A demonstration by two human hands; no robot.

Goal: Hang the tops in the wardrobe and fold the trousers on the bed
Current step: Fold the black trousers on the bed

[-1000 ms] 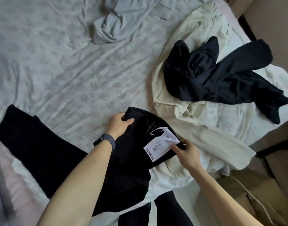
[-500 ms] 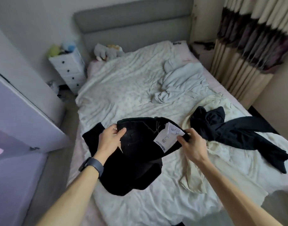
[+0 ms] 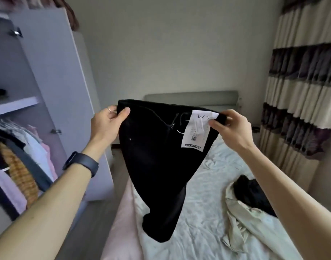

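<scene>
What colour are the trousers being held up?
Black trousers, with a white tag; seen in the head view.

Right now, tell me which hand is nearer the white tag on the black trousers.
Right. The right hand pinches the waistband at the top of the white tag; the left hand grips the waistband's opposite end.

Light dim, soft and even; shadows faint. The black cloth trousers (image 3: 157,156) show almost no surface detail. The pale lilac wardrobe door (image 3: 54,81) and striped cream-and-purple curtain (image 3: 301,91) bow at the frame edges; the hanging clothes (image 3: 20,156) are blurred.
</scene>
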